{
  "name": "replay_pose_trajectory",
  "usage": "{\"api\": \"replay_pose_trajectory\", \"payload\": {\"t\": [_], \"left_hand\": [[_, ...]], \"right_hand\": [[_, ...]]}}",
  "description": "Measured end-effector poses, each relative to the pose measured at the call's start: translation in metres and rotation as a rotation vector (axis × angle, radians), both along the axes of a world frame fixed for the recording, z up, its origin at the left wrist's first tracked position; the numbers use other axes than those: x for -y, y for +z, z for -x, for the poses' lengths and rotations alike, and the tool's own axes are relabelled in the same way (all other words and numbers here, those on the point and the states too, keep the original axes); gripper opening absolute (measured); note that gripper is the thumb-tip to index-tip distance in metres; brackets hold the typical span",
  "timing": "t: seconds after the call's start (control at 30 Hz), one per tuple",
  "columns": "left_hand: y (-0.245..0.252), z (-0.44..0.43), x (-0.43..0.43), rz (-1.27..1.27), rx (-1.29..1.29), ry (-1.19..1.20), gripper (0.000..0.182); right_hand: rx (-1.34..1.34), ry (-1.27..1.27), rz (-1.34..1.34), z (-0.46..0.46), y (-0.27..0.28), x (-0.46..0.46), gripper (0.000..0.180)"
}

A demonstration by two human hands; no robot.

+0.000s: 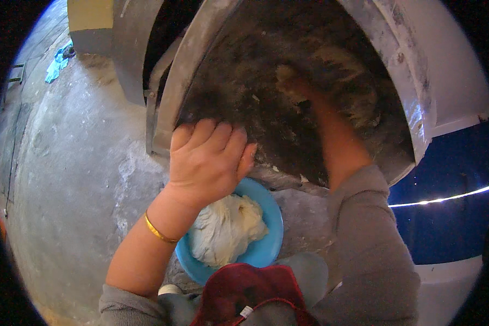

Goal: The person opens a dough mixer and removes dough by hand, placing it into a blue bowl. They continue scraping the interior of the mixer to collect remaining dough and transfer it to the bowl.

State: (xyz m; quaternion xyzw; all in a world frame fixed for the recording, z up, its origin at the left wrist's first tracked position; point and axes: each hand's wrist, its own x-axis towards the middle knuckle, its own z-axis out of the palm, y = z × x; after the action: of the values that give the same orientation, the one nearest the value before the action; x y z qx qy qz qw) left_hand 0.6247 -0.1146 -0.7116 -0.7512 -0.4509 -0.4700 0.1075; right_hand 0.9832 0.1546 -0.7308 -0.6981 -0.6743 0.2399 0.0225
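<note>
My left hand [210, 157] has its fingers curled over the near left rim of a large metal drum or bowl [169, 102]; a yellow bangle circles that wrist. My right hand [295, 83] reaches deep inside the dark interior, blurred and in shadow; pale residue shows around it, and whether the fingers grip anything is unclear. Below my left hand a light blue plastic basin [274, 240] sits on the floor in front of me, holding a large lump of pale dough [228, 230].
Grey concrete floor [73, 155] spreads on the left, with a light blue cloth or bag [58, 65] lying farther off. A metal bracket [150, 122] stands beside the drum's left edge. White machine housing [452, 61] rises at the right.
</note>
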Motion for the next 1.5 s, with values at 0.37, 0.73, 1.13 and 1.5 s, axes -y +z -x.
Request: {"api": "replay_pose_trajectory", "payload": {"t": [0.37,0.73,1.13,1.5], "left_hand": [[0.001,0.001,0.001,0.007,0.000,-0.038,0.018],[0.004,0.001,0.056,0.065,0.194,-0.391,0.058],[-0.092,-0.058,0.085,0.626,0.116,-0.675,0.072],[-0.149,-0.061,0.084,1.448,0.748,-0.402,0.034]], "right_hand": [[-0.196,0.088,0.157,0.086,0.099,0.166,0.075],[-1.031,0.143,0.276,0.109,0.090,0.384,0.089],[-1.281,-0.423,0.489,0.145,-0.026,0.388,0.045],[-1.260,-0.602,0.359,0.080,-0.034,0.358,0.056]]}}
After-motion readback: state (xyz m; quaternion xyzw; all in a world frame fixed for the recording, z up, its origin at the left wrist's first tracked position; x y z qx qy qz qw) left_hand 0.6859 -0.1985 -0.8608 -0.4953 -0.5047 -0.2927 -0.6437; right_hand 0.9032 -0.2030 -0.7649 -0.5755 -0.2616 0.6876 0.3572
